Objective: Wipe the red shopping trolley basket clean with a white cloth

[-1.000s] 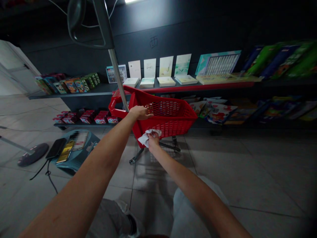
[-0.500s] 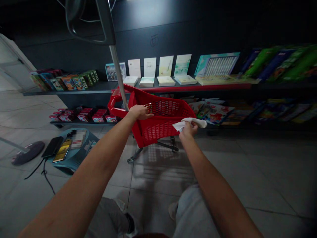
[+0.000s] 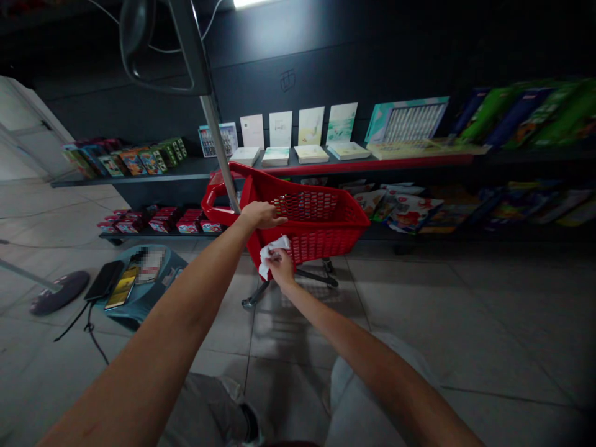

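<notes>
A red plastic shopping cart (image 3: 326,223) on small wheels stands on the tiled floor in front of dark shelves. My left hand (image 3: 261,214) rests on the cart's near rim, fingers curled over the edge. My right hand (image 3: 280,266) is closed on a crumpled white cloth (image 3: 271,251) and presses it against the cart's near side wall, just below my left hand. Both my forearms reach forward from the bottom of the view.
Shelves (image 3: 326,162) along the dark wall hold cards, books and boxed goods. A teal stool (image 3: 142,285) at the left carries phones and a cable. A fan's pole (image 3: 216,146) rises beside the cart, its round base (image 3: 58,292) on the floor.
My right hand with the cloth swung out to the cart's right end half a second ago and has come back to the near left side wall. My left hand stayed on the rim.
</notes>
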The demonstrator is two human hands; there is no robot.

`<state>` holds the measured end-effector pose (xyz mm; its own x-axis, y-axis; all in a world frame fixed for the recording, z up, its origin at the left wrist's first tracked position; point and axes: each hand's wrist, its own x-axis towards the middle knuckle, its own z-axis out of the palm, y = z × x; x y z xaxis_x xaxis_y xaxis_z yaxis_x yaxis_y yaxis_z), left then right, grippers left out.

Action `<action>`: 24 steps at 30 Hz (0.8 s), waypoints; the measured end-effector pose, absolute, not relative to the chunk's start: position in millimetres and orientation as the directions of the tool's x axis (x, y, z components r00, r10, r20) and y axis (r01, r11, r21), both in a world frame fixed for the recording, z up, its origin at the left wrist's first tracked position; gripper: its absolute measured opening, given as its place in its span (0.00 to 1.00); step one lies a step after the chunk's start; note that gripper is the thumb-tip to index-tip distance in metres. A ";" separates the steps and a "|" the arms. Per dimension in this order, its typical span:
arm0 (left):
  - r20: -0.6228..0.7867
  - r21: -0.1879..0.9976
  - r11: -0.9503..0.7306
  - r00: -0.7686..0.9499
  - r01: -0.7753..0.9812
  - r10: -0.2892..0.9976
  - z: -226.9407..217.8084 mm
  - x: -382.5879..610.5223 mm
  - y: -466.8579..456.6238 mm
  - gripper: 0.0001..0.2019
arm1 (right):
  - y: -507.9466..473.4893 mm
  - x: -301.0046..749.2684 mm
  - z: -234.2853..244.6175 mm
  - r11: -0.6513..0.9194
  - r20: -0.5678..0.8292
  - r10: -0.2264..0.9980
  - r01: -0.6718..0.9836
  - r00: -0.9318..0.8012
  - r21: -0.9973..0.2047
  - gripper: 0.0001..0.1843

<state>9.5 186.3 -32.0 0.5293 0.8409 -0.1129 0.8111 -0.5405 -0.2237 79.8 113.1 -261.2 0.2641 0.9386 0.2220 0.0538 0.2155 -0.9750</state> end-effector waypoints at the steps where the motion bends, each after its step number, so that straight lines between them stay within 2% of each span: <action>1: -0.112 -0.226 -0.541 0.530 0.810 0.840 -32.1 7.7 186.4 0.38 | 114.5 82.7 -254.1 0.236 0.243 0.924 0.061 0.295 -0.970 0.14; 4: -0.101 -0.225 -0.538 0.529 0.813 0.842 -32.7 2.3 186.7 0.39 | 120.3 107.2 -225.0 0.331 0.363 0.836 0.149 0.410 -0.932 0.15; 7: -0.102 -0.227 -0.536 0.527 0.813 0.844 -32.8 -1.4 185.8 0.40 | 123.2 145.2 -195.6 0.409 0.556 0.696 0.387 0.454 -0.827 0.15; 9: -0.106 -0.227 -0.540 0.531 0.810 0.841 -32.6 -2.7 184.7 0.39 | 123.4 170.2 -182.9 0.380 0.655 0.638 0.574 0.405 -0.725 0.13; 11: -0.110 -0.223 -0.544 0.534 0.809 0.838 -32.4 -3.6 184.1 0.39 | 123.5 190.1 -177.3 0.365 0.714 0.644 0.710 0.275 -0.603 0.15; 13: -0.114 -0.218 -0.544 0.532 0.810 0.839 -32.6 -4.5 184.5 0.38 | 124.2 202.6 -176.6 0.393 0.724 0.678 0.771 0.125 -0.501 0.18; 16: -0.123 -0.209 -0.545 0.531 0.812 0.838 -33.0 -6.3 186.5 0.38 | 124.6 209.6 -176.6 0.432 0.709 0.705 0.791 0.003 -0.433 0.18; 20: -0.137 -0.209 -0.549 0.531 0.809 0.836 -32.6 -10.0 189.8 0.39 | 119.3 208.6 -169.5 0.421 0.686 0.726 0.816 -0.042 -0.396 0.15; 24: -0.172 -0.228 -0.573 0.547 0.787 0.819 -30.7 -14.8 191.4 0.41 | 113.6 206.9 -163.3 0.353 0.678 0.735 0.850 0.007 -0.391 0.14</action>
<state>-14.8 191.4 -30.7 0.5470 0.8192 -0.1724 0.7868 -0.5734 -0.2283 206.9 113.6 -163.3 0.0069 0.7346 0.6785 0.8499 0.3531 -0.3910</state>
